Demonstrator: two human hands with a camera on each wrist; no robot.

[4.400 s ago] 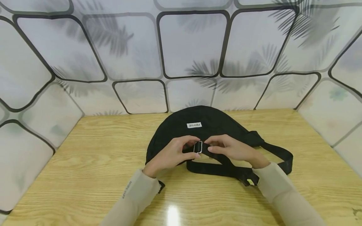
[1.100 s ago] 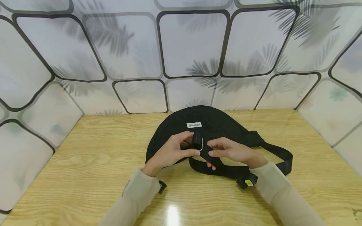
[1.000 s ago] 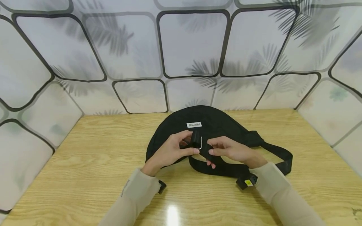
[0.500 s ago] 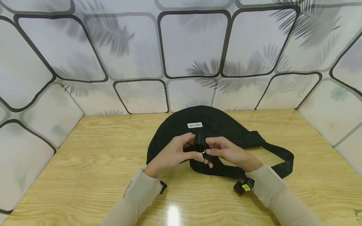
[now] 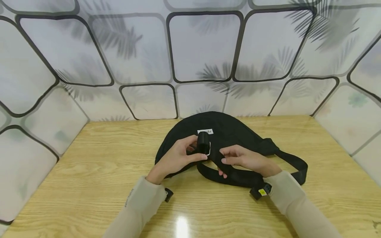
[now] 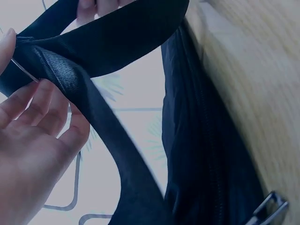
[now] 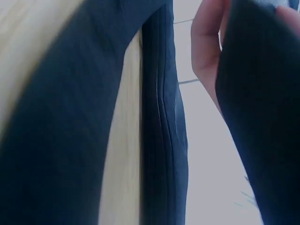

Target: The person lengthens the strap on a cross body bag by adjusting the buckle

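Note:
A black waist bag (image 5: 238,135) with a white label lies on the table in the head view. In front of it, my left hand (image 5: 175,157) pinches a metal slider buckle (image 5: 209,149) on its strap between thumb and fingers. A loop of black strap (image 5: 203,142) bulges up at the buckle, covering part of the label. To the right, my right hand (image 5: 248,160) pinches the webbing, its lower fingertips showing beneath. In the left wrist view, thumb and fingers hold the strap at the buckle's thin metal edge (image 6: 24,70). The right wrist view shows strap (image 7: 262,108) hiding much of the right hand.
More strap (image 5: 302,168) curves across the wooden table (image 5: 98,172) on the right. A zip pull (image 6: 269,208) hangs on the bag in the left wrist view. Patterned cloth (image 5: 202,49) stands behind and along both sides of the table.
A strap loop now rises at the buckle, where the webbing lay flat seconds ago. Since half a second ago, my left hand has shifted left with the buckle, and my right hand slightly right.

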